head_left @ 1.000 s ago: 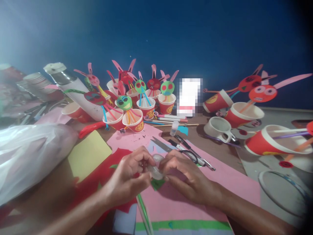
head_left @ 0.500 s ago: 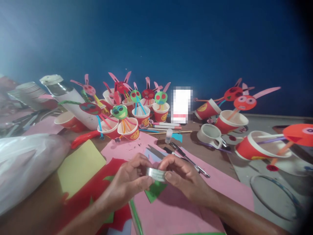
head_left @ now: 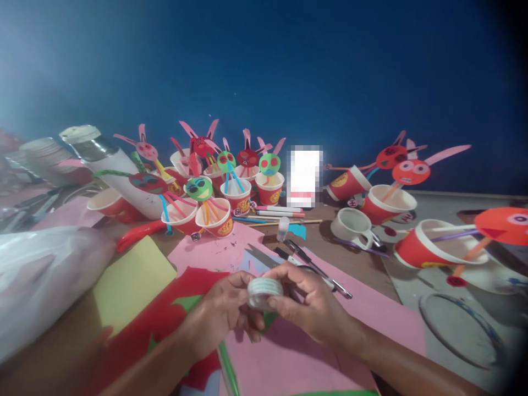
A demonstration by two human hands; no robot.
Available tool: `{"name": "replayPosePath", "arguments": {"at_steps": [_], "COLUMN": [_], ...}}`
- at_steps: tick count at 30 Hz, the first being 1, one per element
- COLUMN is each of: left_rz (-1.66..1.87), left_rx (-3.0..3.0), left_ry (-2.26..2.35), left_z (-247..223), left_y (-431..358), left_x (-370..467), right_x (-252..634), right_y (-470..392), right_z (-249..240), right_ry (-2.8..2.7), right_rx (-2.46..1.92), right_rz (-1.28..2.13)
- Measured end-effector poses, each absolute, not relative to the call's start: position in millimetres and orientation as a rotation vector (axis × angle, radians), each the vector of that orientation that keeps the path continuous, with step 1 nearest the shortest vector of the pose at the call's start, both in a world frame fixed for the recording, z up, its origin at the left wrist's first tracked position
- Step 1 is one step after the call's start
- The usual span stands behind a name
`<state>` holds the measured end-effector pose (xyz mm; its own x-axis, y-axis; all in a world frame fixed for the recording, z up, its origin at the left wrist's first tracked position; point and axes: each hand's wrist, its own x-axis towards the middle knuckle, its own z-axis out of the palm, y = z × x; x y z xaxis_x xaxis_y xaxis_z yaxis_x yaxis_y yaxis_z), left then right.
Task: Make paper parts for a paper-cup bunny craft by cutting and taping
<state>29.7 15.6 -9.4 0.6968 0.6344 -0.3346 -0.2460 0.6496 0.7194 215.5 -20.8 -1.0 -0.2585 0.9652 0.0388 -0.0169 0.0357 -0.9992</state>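
Note:
A small round roll of clear tape (head_left: pixel 264 292) is held up over pink paper (head_left: pixel 322 341) in the middle of the head view. My right hand (head_left: pixel 307 300) grips its right side between thumb and fingers. My left hand (head_left: pixel 225 308) is at the roll's left side, its index finger against the edge and its other fingers curled below. Beneath the hands lies a piece of green paper (head_left: pixel 270 320), mostly covered. Scissors (head_left: pixel 263 256) lie just behind the hands, only the blades clearly visible.
Behind stand several red paper cups (head_left: pixel 270 190) with paper rabbit heads. A grey mug (head_left: pixel 352 226), pens (head_left: pixel 319 269) and markers (head_left: pixel 280 212) lie ahead. Left are yellow paper (head_left: pixel 136 280), red paper (head_left: pixel 165 308) and a white plastic bag (head_left: pixel 49 280). A wire ring (head_left: pixel 462 330) lies right.
The tape roll has been tilted so its round face shows more. My left thumb has moved off its front, and the left fingers have dropped below it. The view has shifted slightly.

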Motion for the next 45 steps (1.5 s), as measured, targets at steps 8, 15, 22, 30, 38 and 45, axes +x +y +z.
{"name": "replayPosePath", "arguments": {"at_steps": [8,15,22,30,38,45], "left_rz": [0.635,0.564,0.532,0.626,0.65,0.675], "left_rx": [0.557,0.374,0.317,0.603,0.737,0.625], "left_ry": [0.454,0.416,0.45,0.61,0.737,0.707], "left_z": [-10.3,-12.9,-11.9,-13.7,-12.4,-12.8], "left_y": [12.1,11.0,7.5,8.6,4.4,2.8], "left_x": [35.7,35.7,39.0,38.9,40.6,43.3], "right_x": [212.1,215.7,219.1,213.5,210.8,211.2], "right_y": [-22.0,-20.6,-19.8,-17.2,-18.5,-16.9], "right_z": [-0.5,-1.2,-3.8,4.6,6.0,3.9], "right_ry": [-1.184,-1.137,-1.135,-0.93,-0.912,-0.831], "right_rx": [-0.752,-0.834,-0.907,-0.702,-0.77,-0.815], "right_rz": [1.564,1.588,1.59,1.796,1.81,1.82]}}
